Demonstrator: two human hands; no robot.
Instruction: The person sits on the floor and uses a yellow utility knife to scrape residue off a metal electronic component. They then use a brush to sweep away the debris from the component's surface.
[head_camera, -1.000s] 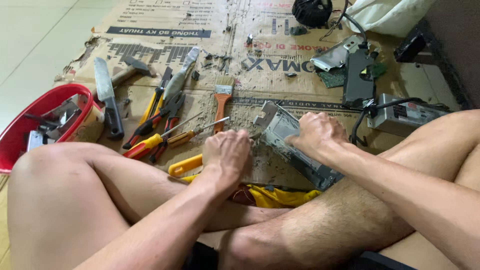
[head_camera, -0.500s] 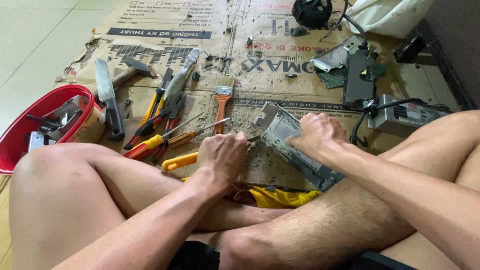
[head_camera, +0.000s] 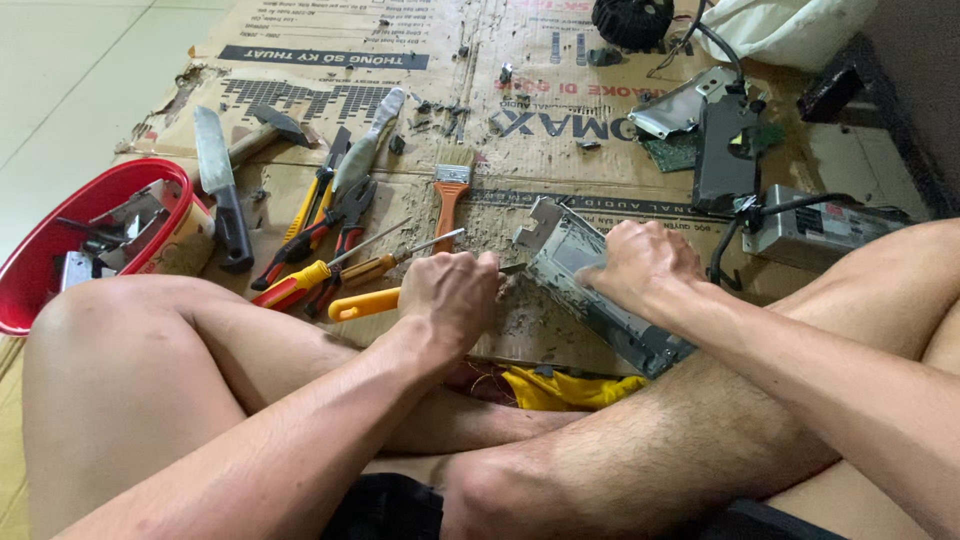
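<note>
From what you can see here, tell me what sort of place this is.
Probably a makeshift repair spot on a tiled floor, not a proper workbench. Flattened cardboard serves as the work mat, screwdrivers and pliers lie loose on it, and both hands work on an opened metal device casing amid dust and debris.

A flattened brown corrugated cardboard box (head_camera: 520, 150) lies spread on the floor. Near its far left corner sits a long black rectangular printed band (head_camera: 322, 57) with pale lettering. Below that band is a black dotted printed block (head_camera: 300, 98). Large grey printed lettering (head_camera: 555, 125) runs across the centre.
</note>
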